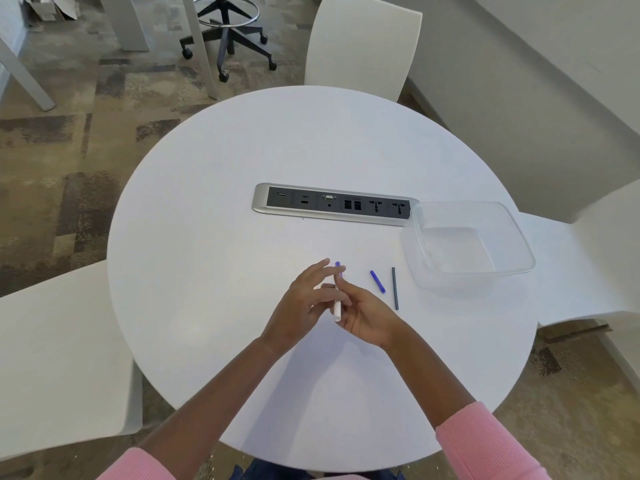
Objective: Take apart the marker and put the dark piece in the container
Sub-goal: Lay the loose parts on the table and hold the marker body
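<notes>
A round white tabletop (214,237) fills the head view, set on patchy carpet with pale chairs around it and a rolling stool base far off. A recessed power strip (334,204) sits beyond both hands.

Over the near middle of the tabletop, the left hand (304,306) and right hand (365,315) meet around the white marker barrel (337,311). The barrel's long axis runs nearly straight away from the person, with a blue end (338,265) pointing outward past the fingertips and the plain white end toward the body. The right hand pinches the barrel between thumb and fingers; the left hand has its fingers spread loosely beside the blue end, and whether it actually grips anything is unclear. Holding the barrel raised between both hands likely lets one steady it while the other works on the end.

Just to the right of the right hand lies a blue cap (377,281), slanted, its far end leaning left. Just beyond that, further right, the dark piece (395,288) lies flat, a thin rod pointing almost straight away from the person. Both rest apart from the hands, seemingly set aside as loosened parts.

Further right again and slightly forward stands the clear container (519,244), open and holding nothing visible. The dark piece lies near its left wall but outside it, so the placing step looks not yet done.
</notes>
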Available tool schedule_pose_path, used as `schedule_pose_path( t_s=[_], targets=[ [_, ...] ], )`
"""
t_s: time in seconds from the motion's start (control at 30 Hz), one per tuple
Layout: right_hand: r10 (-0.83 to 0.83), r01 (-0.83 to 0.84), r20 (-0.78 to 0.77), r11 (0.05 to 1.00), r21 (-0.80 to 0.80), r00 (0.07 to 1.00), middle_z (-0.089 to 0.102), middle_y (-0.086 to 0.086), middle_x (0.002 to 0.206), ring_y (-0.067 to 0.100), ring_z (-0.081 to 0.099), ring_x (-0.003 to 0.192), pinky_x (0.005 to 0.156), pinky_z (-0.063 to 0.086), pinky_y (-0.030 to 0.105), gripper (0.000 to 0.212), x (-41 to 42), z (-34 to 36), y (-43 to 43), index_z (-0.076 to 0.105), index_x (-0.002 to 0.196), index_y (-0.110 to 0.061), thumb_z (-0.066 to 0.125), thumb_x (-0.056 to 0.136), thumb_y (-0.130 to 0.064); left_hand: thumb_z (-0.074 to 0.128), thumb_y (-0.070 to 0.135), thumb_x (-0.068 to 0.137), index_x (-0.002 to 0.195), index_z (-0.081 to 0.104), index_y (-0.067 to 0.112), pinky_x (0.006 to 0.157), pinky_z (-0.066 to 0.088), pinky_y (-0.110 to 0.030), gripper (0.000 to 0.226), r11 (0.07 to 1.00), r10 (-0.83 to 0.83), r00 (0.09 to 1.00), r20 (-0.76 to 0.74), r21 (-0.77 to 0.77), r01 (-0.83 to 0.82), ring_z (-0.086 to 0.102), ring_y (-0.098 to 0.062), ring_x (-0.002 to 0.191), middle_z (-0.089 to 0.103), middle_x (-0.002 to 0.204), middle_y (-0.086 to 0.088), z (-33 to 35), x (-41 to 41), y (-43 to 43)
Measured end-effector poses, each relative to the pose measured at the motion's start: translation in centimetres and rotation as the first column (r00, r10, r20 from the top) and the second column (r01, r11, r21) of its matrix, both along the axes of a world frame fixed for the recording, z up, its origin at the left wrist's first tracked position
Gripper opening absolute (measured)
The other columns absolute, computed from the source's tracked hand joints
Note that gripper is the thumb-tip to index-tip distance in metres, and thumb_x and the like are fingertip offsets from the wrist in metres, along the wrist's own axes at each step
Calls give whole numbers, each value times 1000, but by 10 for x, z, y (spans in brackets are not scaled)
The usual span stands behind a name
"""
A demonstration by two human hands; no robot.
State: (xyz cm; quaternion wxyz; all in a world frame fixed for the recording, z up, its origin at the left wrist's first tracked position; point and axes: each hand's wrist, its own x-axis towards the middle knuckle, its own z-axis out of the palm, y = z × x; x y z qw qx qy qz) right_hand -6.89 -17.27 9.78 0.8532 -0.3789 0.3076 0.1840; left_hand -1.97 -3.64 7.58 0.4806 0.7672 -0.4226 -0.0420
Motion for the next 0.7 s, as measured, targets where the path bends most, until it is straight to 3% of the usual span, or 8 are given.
schedule_pose_path(
  t_s=[0.13,0.27,0.37,0.5,0.57,0.63,0.7],
  targets=[
    [-193,192,-29,981,-29,981,58,-2,55,6,53,43,45,48,10,19,2,0,-6,63,77,-9,55,87,-23,51,1,82,111,65,21,104,30,-21,37,997,75,993,-92,34,-72,35,-12,128,55,130,-3,-2,-2,2],
    [-351,348,16,920,-182,936,57,3,71,7,58,50,51,53,12,17,3,-2,-12,63,77,-3,54,89,-12,56,9,89,128,54,13,109,31,-32,38,953,249,958,-141,210,-216,37,-18,133,49,138,-6,-8,2,5],
    [-344,349,81,862,-369,936,56,5,76,12,57,65,58,55,13,11,3,-4,-14,60,81,-5,53,89,-8,50,19,95,142,35,12,114,19,-33,51,858,359,927,-106,429,-283,19,-22,142,29,152,-8,-20,6,8],
    [-280,325,170,734,-596,945,57,5,71,16,56,67,65,54,15,7,3,-8,-13,59,84,-5,53,88,-5,37,31,99,148,17,10,116,5,-35,57,694,389,921,-12,662,-284,2,-25,145,7,157,-10,-43,10,16],
    [-239,302,191,634,-712,952,58,1,71,14,58,66,71,52,18,9,2,-10,-10,60,82,-10,54,88,-8,35,34,99,147,22,7,115,11,-41,57,645,377,926,31,709,-286,11,-30,144,12,156,-14,-50,10,17],
    [-200,281,204,525,-804,958,61,-2,74,13,61,70,69,50,14,7,2,-11,-7,61,84,-12,55,87,-10,31,38,96,136,44,1,105,34,-50,56,641,357,928,106,695,-327,38,-39,132,36,145,-22,-58,10,17],
    [-144,264,222,443,-857,964,63,-1,83,14,61,76,68,47,10,7,1,-13,-4,61,85,-14,54,87,-11,16,43,98,127,55,0,96,42,-51,64,612,340,933,115,726,-312,52,-40,120,50,134,-24,-63,9,18]
  ],
)
